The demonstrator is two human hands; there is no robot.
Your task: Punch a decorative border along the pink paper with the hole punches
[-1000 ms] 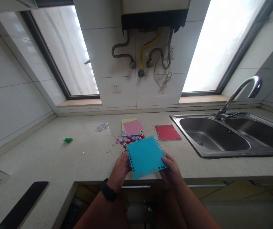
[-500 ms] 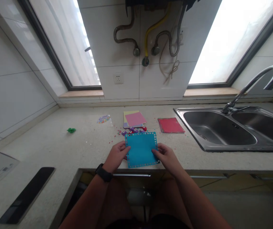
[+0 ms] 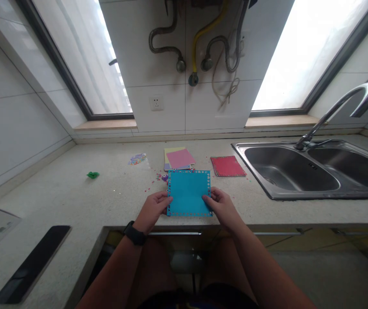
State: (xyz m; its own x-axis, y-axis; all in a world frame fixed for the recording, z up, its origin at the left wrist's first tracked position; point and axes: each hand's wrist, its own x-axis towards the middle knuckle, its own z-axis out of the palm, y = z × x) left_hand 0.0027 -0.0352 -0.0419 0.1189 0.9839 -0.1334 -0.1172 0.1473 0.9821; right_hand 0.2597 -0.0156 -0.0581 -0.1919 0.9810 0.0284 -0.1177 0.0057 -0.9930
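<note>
Between my two hands is a blue sheet of paper (image 3: 188,193) with small shapes punched along its edges. My left hand (image 3: 154,209) pinches its left edge, thumb on top. On the right edge my right hand (image 3: 221,205) grips it the same way, fingers behind. Just beyond the sheet, a small purple craft punch (image 3: 165,177) peeks out; the others behind it are mostly hidden by the paper. Pink paper (image 3: 180,159) lies over yellow and lilac sheets at the back. To the right rests a red stack of paper (image 3: 228,166) with punched edges.
A steel double sink (image 3: 269,195) with a faucet (image 3: 335,111) is set into the counter at right. A dark phone-like slab (image 3: 32,264) lies at front left. Farther back are a green scrap (image 3: 92,175) and a clear bag of colourful bits (image 3: 138,159). Tiny paper cutouts are scattered about.
The blue sheet has been straightened from a slight tilt and raised a little, now covering most of the punches behind it. Both hands keep their hold. The camera view has shifted slightly.
</note>
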